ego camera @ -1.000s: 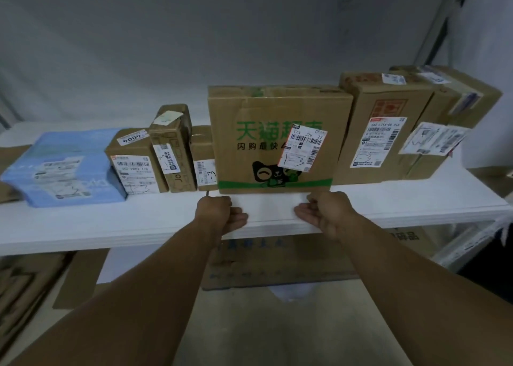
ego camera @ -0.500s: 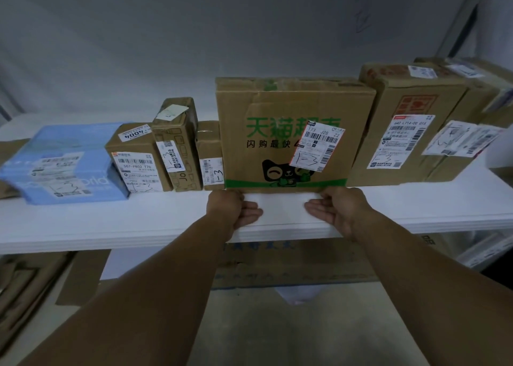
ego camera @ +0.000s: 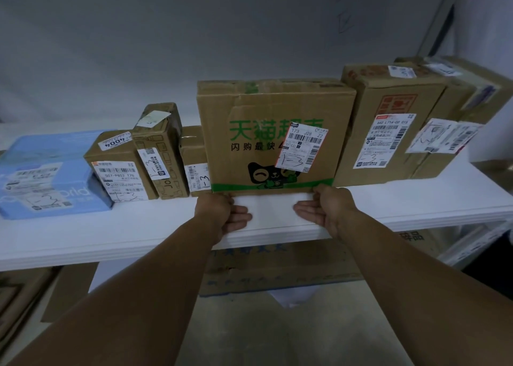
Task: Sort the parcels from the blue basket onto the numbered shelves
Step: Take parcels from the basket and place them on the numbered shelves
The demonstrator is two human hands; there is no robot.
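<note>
On the left of the white shelf (ego camera: pixel 111 227) lies a blue parcel (ego camera: pixel 50 177), and just beside it stand a low brown box (ego camera: pixel 119 168), a tall narrow box (ego camera: pixel 163 154) and a small box (ego camera: pixel 194 168), all close in one row.

Your left hand (ego camera: pixel 222 213) rests on the shelf at the lower left corner of the large printed box (ego camera: pixel 272 132). Its knuckles are up and its fingers are loosely bent, and they hold nothing that I can see. This box, the parcel in hand, stands upright on the shelf, and its tilted label (ego camera: pixel 302 149) carries a handwritten "1-3", the same mark as on its neighbours.

Your right hand (ego camera: pixel 324 207) is at the lower right corner, apart from the left one. The palm is turned inward, the fingers are nearly straight, and the thumb touches the bottom edge of the box. Both forearms reach forward almost parallel.

I think the step is to seat the box. Push low and evenly with both hands, so that it slides straight and does not turn against the tall brown box (ego camera: pixel 388 121) just to its right. Keep the label facing you.
</note>
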